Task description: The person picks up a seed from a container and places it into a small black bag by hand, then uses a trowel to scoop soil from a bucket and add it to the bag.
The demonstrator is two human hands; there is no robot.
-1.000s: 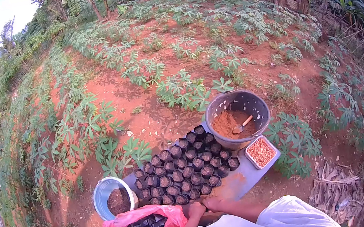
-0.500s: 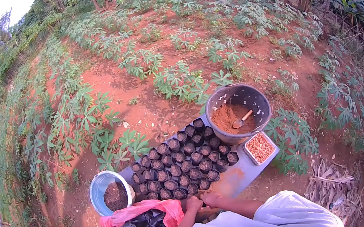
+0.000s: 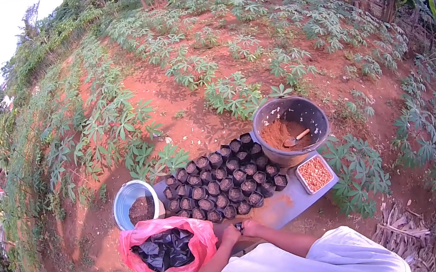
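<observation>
My left hand (image 3: 230, 234) and my right hand (image 3: 252, 227) are close together at the near edge of the table, fingers closed. Between them shows a small black plastic bag (image 3: 239, 226), mostly hidden by the fingers. Just beyond stand rows of black seedling bags (image 3: 219, 186) filled with dark soil, packed side by side. Left of my left hand, a pink plastic bag (image 3: 203, 236) gapes wide, with folded black bags (image 3: 165, 249) inside.
A grey table (image 3: 292, 198) carries a large dark bucket (image 3: 273, 153) of reddish soil with a wooden-handled trowel (image 3: 296, 138). Beside it is a white tray (image 3: 315, 174) of orange-tan kernels. A light blue bucket (image 3: 120, 207) with dark soil stands left. Leafy plants (image 3: 231, 96) grow around.
The view has shifted, so the table things appear slightly right and higher. My hands have drawn slightly apart, and the dark bag between them shows more.
</observation>
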